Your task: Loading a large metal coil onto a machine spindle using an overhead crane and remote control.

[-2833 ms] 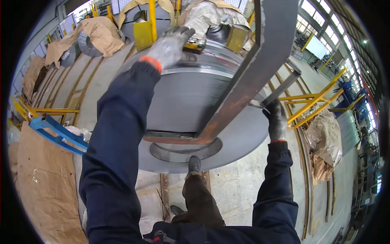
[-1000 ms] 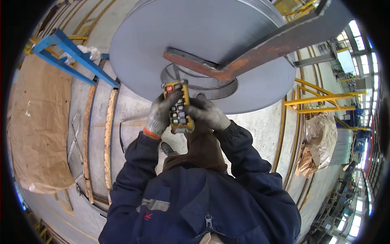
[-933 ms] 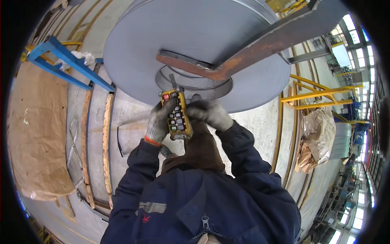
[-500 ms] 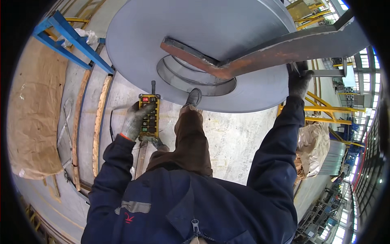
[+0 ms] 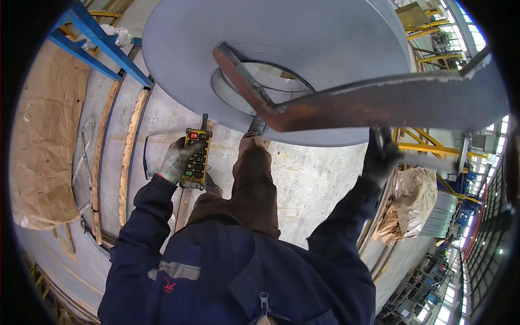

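"What bothers you over there?"

"That bent steel hook (image 5: 346,108). Its short toe slants across the hole in the big grey coil (image 5: 325,49); I can't tell whether it's inside or just in front. A sudden swing could scrape the coil's face."

"What might set it swinging?"

"Maybe the yellow remote (image 5: 196,160), in front of the coil, off its lower left edge. The left hand (image 5: 179,161) has its grip wrapped round it, thumb across the buttons. If it drives the hook, one stray press could do it."

"And the right hand (image 5: 382,157)?"

"By the coil's lower right edge, beneath the hook's long arm, at the grey handle bar (image 5: 430,161). It's blurred; I can't tell how closed that grip is. Should the hook turn back, fingers could be pinched against the coil."

"And that boot (image 5: 258,125)?"

"Right before the coil's bottom edge, near the hook's bend. Were the coil to roll, toes could be caught."
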Demonstrator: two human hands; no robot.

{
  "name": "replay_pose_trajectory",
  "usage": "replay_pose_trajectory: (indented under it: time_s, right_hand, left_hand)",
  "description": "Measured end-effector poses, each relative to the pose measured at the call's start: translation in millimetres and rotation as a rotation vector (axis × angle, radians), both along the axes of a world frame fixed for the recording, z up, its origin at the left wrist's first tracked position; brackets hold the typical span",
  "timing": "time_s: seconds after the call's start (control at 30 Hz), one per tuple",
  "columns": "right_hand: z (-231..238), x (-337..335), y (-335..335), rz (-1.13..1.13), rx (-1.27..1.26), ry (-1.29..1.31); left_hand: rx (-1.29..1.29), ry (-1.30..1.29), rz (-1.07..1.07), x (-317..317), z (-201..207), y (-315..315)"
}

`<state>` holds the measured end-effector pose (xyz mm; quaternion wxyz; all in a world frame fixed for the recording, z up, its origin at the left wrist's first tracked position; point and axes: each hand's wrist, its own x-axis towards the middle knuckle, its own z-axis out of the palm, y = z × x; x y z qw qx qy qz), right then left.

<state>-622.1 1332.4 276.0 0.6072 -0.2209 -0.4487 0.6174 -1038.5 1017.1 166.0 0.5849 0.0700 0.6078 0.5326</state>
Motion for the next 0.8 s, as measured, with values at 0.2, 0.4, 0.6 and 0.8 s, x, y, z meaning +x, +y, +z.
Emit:
replay_pose_trajectory:
  time_s: [0.2, 0.4, 0.6, 0.8]
  right_hand:
    - [18.2, 2.0, -90.4, 0.399, 0.122, -0.013]
    - [33.2, -45.7, -149.0, 0.246, 0.202, -0.136]
    - [40.3, -62.3, -209.9, 1.111, -1.507, 2.115]
    - [42.9, -61.9, -269.9, 0.869, -1.370, 1.651]
  left_hand:
    - [0.034, -0.032, -0.007, -8.2, -5.4, -7.3]
    - [0.020, -0.052, -0.056, -9.5, -12.4, -21.6]
    - [-0.022, -0.058, -0.037, -2.9, -5.1, -52.1]
    - [0.037, -0.060, -0.101, 14.7, -26.8, -65.6]
